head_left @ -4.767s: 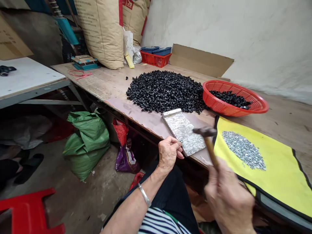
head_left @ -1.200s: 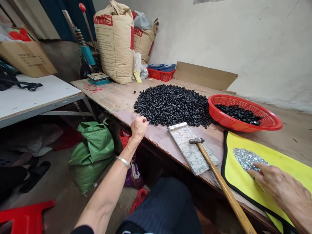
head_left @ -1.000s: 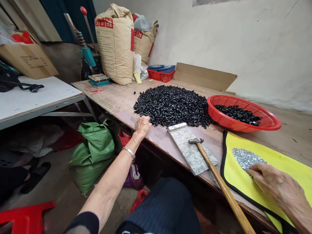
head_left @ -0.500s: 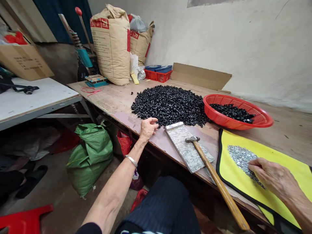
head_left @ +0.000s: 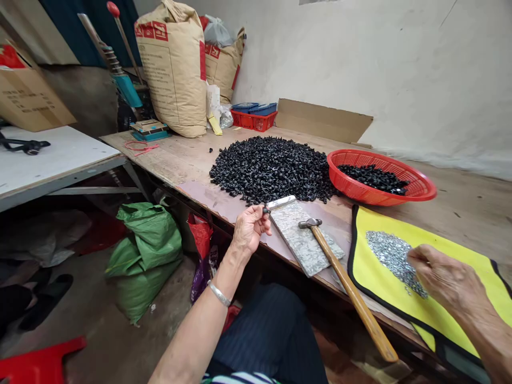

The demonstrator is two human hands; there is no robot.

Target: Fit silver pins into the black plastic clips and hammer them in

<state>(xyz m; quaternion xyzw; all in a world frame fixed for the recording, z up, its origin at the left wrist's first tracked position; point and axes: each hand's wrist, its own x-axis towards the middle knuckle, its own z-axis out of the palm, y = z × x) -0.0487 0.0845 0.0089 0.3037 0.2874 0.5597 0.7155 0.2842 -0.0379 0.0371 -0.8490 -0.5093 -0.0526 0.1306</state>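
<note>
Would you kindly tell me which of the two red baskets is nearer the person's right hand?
The wide round red basket, holding black parts, is nearer the right hand; the small rectangular red basket, with blue containers, stands farther back.

Soft, diffuse light is brightening the wall (head_left: 360,69) and the desk (head_left: 176,154), while the floor (head_left: 168,314) is lying dim and the space beneath the desk (head_left: 332,312) is appearing nearly black. Silvery bits (head_left: 388,256) and the bracelet (head_left: 218,293) are glinting; the black heap (head_left: 276,168) is showing highlights. Wide-angle distortion is stretching the red stool (head_left: 40,364), and edges are blurring slightly.
</note>
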